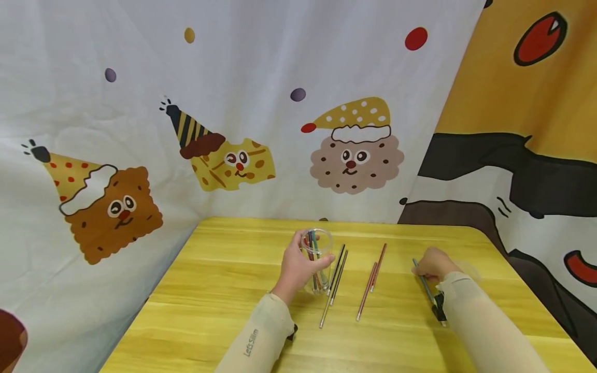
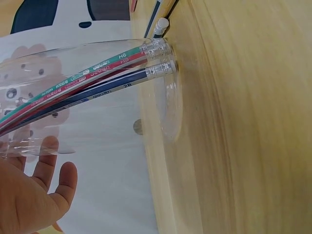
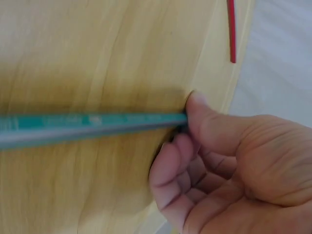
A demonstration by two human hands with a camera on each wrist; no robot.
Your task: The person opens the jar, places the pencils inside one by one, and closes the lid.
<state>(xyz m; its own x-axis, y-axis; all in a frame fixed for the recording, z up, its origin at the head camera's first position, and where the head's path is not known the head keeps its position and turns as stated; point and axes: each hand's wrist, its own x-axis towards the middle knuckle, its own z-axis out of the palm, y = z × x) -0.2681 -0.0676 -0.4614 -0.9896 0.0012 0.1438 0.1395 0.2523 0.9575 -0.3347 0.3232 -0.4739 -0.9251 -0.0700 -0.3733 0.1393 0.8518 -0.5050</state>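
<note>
My left hand [image 1: 300, 267] grips a clear plastic cup [image 1: 328, 261] from its left side, with the thumb across the front. Inside it lean several pencils; the left wrist view shows green, red and dark blue ones [image 2: 112, 88], white eraser ends down. The cup stands nearly upright, its base right at the tabletop. Over on the right, thumb and fingers of my right hand [image 1: 435, 263] pinch a teal pencil [image 3: 92, 127] near its far end. That pencil slants toward me, close over the table, its eraser end beyond my wrist.
Two dark pencils [image 1: 339, 280] and a gold pencil [image 1: 325, 313] lie just right of the cup. Between my hands are several red pencils [image 1: 366, 298]. The wooden table [image 1: 224, 269] ends at a cartoon-printed curtain [image 1: 261, 77] behind and at the sides.
</note>
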